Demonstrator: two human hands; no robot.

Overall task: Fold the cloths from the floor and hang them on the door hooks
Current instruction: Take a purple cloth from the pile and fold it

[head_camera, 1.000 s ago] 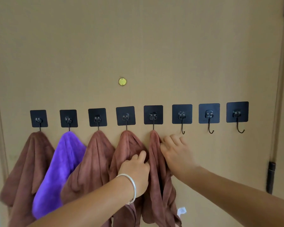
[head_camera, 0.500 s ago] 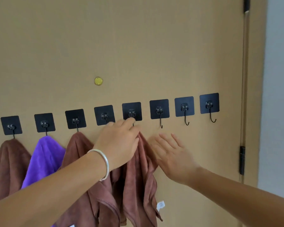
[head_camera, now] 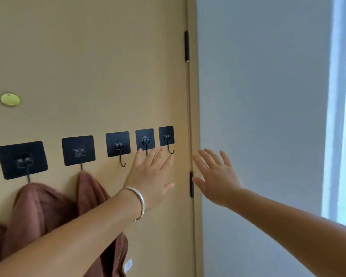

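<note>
Cloths: two brown folded terry cloths (head_camera: 48,212) are hanging at lower left from the first two black square adhesive door hooks (head_camera: 22,159). Three bare hooks (head_camera: 122,162) are showing mid-frame. Left hand (head_camera: 150,178) and right hand (head_camera: 216,178) are both hovering with fingers spread, grasping nothing. Judgement: between hangings; next move calls for fetching another cloth from the floor, out of frame.

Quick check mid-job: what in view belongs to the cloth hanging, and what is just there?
Job:
- brown cloths hanging on two hooks
- three empty hooks
- left hand, right hand, both open, holding nothing

Just there:
- brass disc on the door
- door hinges
- wall
</note>
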